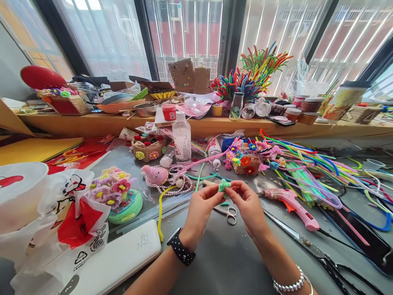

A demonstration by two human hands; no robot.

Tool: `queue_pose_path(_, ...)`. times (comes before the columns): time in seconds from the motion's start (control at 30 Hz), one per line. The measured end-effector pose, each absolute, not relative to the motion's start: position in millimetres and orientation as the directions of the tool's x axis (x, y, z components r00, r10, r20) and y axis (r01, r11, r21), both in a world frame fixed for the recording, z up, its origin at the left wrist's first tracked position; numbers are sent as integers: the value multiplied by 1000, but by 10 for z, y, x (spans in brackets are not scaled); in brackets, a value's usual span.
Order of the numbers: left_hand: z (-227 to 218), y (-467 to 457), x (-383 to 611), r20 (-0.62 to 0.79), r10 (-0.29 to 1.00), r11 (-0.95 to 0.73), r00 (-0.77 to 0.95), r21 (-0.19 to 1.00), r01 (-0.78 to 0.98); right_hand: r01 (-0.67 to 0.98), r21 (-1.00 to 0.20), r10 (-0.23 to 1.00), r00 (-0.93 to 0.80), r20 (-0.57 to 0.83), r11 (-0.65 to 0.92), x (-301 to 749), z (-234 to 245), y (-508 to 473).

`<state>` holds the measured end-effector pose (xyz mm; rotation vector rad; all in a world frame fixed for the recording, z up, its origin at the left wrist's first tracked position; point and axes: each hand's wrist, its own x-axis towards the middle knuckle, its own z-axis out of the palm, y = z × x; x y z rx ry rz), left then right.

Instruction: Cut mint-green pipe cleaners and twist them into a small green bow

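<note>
Between my two hands is a small mint-green flower of fuzzy pipe cleaner [224, 185], raised above the grey table. My left hand [204, 205], with a dotted black watch band on its wrist, pinches it from the left. From the right, the thumb and fingers of my right hand [247, 203] close on its other side. Small scissors [231, 215] lie on the table beneath, partly behind my left hand. A pink hot glue gun [293, 203] rests to the right of my right hand. The flower's underside is hidden by my fingers.
Large scissors [302, 239] lie at right, beside loose pipe cleaners [307, 176]. A clear bottle [181, 139] stands behind my hands, near a basket with fuzzy flowers [245, 164]. At left are a white power bank [123, 256], a plastic bag [73, 217] and a flower-topped green cushion [127, 207].
</note>
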<state>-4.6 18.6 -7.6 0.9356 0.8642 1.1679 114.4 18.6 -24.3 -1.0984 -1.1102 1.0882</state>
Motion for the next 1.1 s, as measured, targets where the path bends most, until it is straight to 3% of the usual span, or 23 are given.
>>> queue_pose_path(0.17,-55,201,-75,-75,975,141,207,936,-322,-37,-989,988,58,140,142,1188,-197,190)
queue_pose_path(0.4,-89,203,-86,-111,969,177,221,934,-311,-35,-977,958,207,198,210,1260,-186,211)
queue_pose_path(0.63,-69,200,-94,-106,956,185,275,942,-280,63,-969,971,15,240,239,1278,-128,189)
queue_pose_path(1.1,-46,197,-92,-106,942,216,317,917,-335,42,-978,976,62,207,204,1247,-179,197)
